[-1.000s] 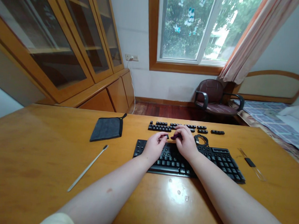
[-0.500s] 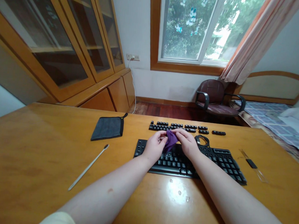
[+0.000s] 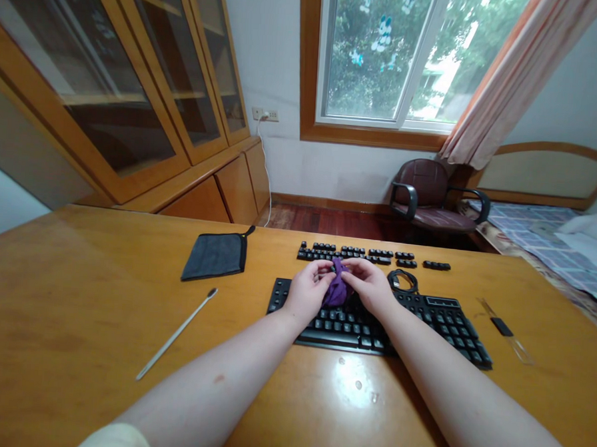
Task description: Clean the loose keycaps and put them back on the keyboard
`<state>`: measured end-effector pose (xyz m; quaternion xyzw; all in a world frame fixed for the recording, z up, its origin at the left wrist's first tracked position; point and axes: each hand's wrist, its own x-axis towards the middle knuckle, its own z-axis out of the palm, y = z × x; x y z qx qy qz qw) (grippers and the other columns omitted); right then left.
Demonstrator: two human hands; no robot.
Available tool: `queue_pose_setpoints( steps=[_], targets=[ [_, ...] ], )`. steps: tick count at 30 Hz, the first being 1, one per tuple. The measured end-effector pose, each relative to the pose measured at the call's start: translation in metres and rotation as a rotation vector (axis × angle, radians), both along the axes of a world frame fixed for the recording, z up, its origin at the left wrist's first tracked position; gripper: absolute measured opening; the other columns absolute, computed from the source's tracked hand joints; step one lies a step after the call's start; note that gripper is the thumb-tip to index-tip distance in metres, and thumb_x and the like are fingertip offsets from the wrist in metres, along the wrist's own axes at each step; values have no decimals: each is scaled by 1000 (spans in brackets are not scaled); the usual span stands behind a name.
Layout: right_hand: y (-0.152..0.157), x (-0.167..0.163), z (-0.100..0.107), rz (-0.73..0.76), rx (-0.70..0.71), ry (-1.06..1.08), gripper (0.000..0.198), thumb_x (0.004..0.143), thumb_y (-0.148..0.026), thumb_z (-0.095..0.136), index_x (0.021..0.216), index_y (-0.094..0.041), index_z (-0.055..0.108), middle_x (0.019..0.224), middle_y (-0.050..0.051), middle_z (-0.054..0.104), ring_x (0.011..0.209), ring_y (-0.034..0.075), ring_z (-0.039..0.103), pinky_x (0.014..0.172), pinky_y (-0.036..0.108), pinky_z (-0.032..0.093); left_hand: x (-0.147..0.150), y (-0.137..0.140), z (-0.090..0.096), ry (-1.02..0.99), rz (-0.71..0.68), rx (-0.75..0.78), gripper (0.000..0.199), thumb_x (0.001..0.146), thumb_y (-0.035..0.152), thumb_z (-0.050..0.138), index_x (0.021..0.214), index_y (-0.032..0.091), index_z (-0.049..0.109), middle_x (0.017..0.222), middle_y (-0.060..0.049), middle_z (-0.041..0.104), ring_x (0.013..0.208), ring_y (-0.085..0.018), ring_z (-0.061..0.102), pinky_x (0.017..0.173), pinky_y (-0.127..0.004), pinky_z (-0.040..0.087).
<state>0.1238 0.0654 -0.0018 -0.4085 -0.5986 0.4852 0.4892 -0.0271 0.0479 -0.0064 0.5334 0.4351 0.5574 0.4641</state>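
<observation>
A crumpled purple cloth (image 3: 337, 293) is pinched between my two hands, over the upper middle of a black keyboard (image 3: 352, 341). My left hand (image 3: 309, 292) grips its left side with thumb and fingers. From the right, my right hand (image 3: 371, 285) holds it the same way. Whether anything is wrapped inside the cloth is hidden. The keyboard's upper rows are partly covered by my hands and the cloth. Behind it, loose black keycaps (image 3: 327, 255) stand in rows on the wooden desk (image 3: 85, 292).
A dark grey cloth (image 3: 215, 255) with a loop lies at the left, and a thin white stick with a dark tip (image 3: 176, 336) lies before it. A coiled black cable (image 3: 403, 281) sits behind the keyboard. Right of it is a wire tool with a black handle (image 3: 502, 327).
The purple cloth has been bunched and folded between my fingers, hanging lower and more to the left. My right fingers have shifted slightly on it; my arms stay nearly in place.
</observation>
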Motion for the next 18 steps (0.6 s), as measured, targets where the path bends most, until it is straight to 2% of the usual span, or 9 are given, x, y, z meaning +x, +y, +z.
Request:
queue_pose_setpoints(
  steps=[4,10,14,18],
  targets=[
    [1,1,1,40,-37,29,31,66,-35,70,93,-19,66,81,4,70,69,17,64,65,32,53,-1,-1,0,-3,10,9,20,75,23,61,93,15,62,92,-7,68,85,-17,64,82,-32,50],
    [3,5,0,126,-49,21,34,67,-31,70,99,-22,67,98,5,70,89,20,65,85,38,48,-3,-1,2,69,79,53,19,71,23,65,88,16,68,92,-7,69,87,-19,64,85,-35,49],
    [4,6,-2,127,-30,-4,30,69,-32,69,96,-20,68,95,5,71,85,21,65,83,38,49,-3,-2,3,57,68,3,20,69,23,67,87,15,69,89,-7,70,82,-19,65,81,-34,51],
    [4,8,-4,39,10,-50,25,67,-34,69,87,-19,71,87,6,72,78,21,66,78,39,51,-3,-2,2,55,72,6,21,67,24,69,86,16,70,89,-7,71,83,-19,65,82,-34,50]
  ],
)
